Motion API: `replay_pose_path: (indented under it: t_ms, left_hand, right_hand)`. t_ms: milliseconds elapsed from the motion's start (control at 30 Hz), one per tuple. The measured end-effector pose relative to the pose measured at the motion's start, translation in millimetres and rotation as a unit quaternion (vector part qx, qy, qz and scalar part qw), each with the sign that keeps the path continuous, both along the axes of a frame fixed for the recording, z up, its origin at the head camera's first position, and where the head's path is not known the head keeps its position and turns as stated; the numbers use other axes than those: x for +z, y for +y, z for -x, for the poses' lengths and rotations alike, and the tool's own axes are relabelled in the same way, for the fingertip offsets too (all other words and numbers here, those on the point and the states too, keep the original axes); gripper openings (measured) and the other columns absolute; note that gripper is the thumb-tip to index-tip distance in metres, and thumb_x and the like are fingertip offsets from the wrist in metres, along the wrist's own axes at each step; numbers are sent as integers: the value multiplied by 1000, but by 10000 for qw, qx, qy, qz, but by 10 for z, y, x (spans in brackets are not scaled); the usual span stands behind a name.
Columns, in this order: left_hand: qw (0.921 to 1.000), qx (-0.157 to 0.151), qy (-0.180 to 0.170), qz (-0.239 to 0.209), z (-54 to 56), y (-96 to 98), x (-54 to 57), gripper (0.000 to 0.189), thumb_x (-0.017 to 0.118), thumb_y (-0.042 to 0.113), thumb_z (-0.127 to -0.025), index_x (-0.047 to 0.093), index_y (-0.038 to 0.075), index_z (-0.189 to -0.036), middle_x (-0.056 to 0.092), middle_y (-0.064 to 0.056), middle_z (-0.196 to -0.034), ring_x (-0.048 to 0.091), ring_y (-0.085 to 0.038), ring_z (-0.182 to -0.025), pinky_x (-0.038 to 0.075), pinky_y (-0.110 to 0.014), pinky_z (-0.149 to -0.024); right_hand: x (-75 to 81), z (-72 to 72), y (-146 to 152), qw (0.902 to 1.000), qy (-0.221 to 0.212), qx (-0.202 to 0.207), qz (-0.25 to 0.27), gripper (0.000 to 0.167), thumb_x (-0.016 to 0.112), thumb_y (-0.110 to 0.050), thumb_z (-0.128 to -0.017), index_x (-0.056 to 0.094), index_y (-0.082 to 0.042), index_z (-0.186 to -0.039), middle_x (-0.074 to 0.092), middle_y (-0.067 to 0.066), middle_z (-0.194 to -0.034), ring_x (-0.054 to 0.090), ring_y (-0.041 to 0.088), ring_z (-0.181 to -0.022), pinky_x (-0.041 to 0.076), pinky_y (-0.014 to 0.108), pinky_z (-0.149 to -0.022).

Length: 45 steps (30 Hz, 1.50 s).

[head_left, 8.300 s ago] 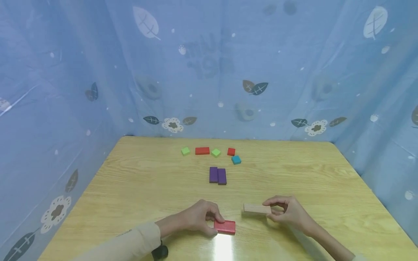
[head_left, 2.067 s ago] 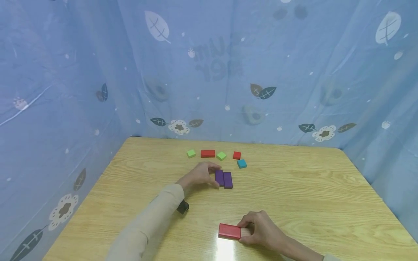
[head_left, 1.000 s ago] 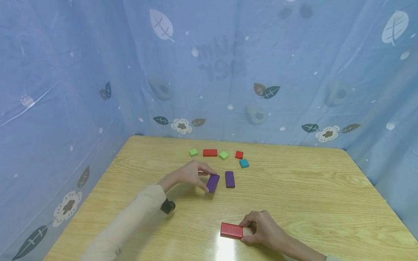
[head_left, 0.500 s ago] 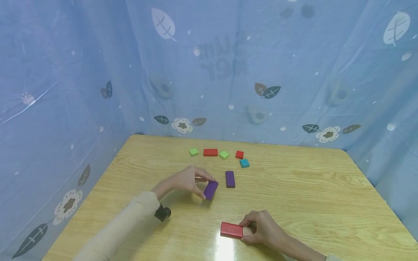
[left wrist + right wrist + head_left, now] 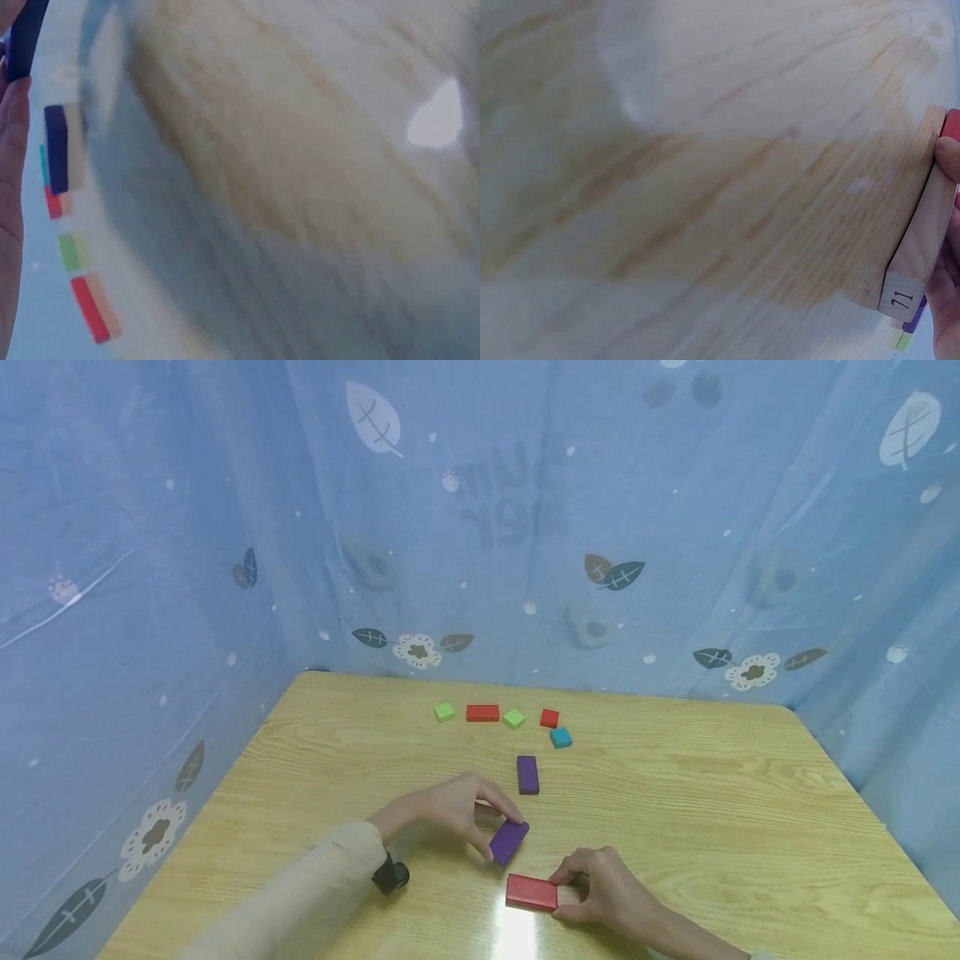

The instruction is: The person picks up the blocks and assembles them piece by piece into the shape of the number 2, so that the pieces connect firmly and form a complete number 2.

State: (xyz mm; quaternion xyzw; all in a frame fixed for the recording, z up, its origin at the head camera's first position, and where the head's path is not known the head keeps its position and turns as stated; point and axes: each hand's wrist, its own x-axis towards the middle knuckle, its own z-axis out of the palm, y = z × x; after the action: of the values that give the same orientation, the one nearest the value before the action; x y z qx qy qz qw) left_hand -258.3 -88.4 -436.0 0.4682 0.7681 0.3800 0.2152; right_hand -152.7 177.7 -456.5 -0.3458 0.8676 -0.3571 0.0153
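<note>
Evidently the left hand [image 5: 461, 810] is pinching the held purple block [image 5: 509, 842] by its two ends, thumb on the near end and fingertips on the far one, which probably leaves the broad top face unobstructed. That block is angled across the table [image 5: 712, 793], just beyond the near red block [image 5: 531, 892] and apart from it; whether it touches the tabletop is hard to tell. At the near right, the right hand [image 5: 607, 893] pinches the plain wooden block [image 5: 919, 240] across its sides, thumb opposite fingers, seemingly to steady it where it meets the red one. Whether red lies over that end or only abuts it, I cannot tell.

Farther off, the far purple block [image 5: 528, 775] lies alone in the middle, perhaps kept within reach. Behind it sit the long red block [image 5: 482, 713], the left green square [image 5: 444, 712], the right green square [image 5: 513, 718], the small red square [image 5: 550, 718] and the turquoise square [image 5: 561, 737].

The long pieces are flat, crisp-edged bricks with coloured faces; the plain one shows pale grain and a stamped "71". The tabletop is glossy, streaked yellow wood grain, backed by a creased blue curtain [image 5: 480, 510].
</note>
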Motion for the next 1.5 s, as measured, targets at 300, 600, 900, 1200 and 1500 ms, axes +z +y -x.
replay_pose_path:
  t_ms: [300,600,900,1200,1500]
  left_hand:
    - [9947,-103,900,481,-6,177,-52,47,85,19,-71,70,12,-115,61,2,-127,51,-9,-122,35,-24,-106]
    - [9933,-296,952,585,-56,250,-99,44,83,18,-74,69,10,-115,60,-1,-130,49,-11,-124,34,-22,-106]
    - [9908,-530,1071,638,-80,261,-96,40,77,17,-81,67,9,-119,57,-4,-133,48,-12,-126,33,-23,-107]
    - [9889,-656,1129,702,-83,285,-117,31,67,14,-90,66,7,-121,56,-5,-135,46,-12,-127,33,-23,-107]
    - [9929,-565,816,654,-120,297,-113,32,65,10,-91,64,7,-123,51,-3,-139,42,-10,-130,38,-15,-99]
  right_hand:
    - [18,11,-2,9999,-125,-35,-26,24,87,-21,-69,75,-12,-87,67,-12,-80,62,1,-76,54,24,-73]
    - [21,3,-2,9999,-113,-6,38,23,86,-19,-69,75,-12,-87,67,-12,-81,62,2,-77,55,25,-74]
    - [21,-6,2,9994,-340,-105,-2,22,86,-16,-68,75,-12,-87,66,-15,-82,61,0,-79,54,25,-75]
    - [-9,4,11,9999,-133,-15,53,22,86,-19,-68,74,-13,-86,67,-15,-80,61,-1,-78,54,23,-74]
    - [-13,6,12,10000,-46,1,76,23,87,-21,-68,74,-13,-85,67,-14,-80,62,0,-78,54,24,-74]
